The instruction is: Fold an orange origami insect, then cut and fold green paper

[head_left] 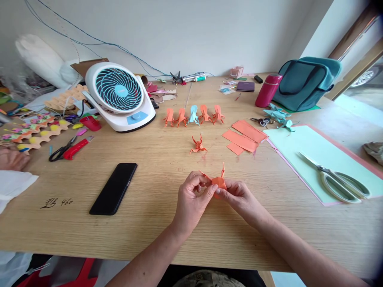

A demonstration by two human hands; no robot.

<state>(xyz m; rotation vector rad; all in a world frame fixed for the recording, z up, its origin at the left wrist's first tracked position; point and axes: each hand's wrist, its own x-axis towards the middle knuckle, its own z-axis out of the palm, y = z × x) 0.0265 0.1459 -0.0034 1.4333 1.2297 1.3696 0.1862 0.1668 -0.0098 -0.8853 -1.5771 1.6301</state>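
Observation:
Between my two hands, just above the table's front half, is an orange folded-paper figure [219,182] with thin pointed limbs sticking up. My left hand [194,196] pinches its left side, and my right hand [240,198] grips it from the right. Both thumbs press together on its near face; its underside is hidden by my fingers. Straight ahead on the wood stands a similar orange paper figure [198,144] with raised limbs. Behind it is a row of several folded figures, orange ones [181,116] with a light blue one [193,114] in the middle.
Orange paper strips [243,137] lie right of centre. Large scissors [335,179] rest on pale green sheets [287,147]. A black phone [113,188] lies left, near a red cutter [78,148]. A white fan [119,99], pink bottle [268,90] and teal bag [305,85] stand behind. Another person's hand [13,158] is far left.

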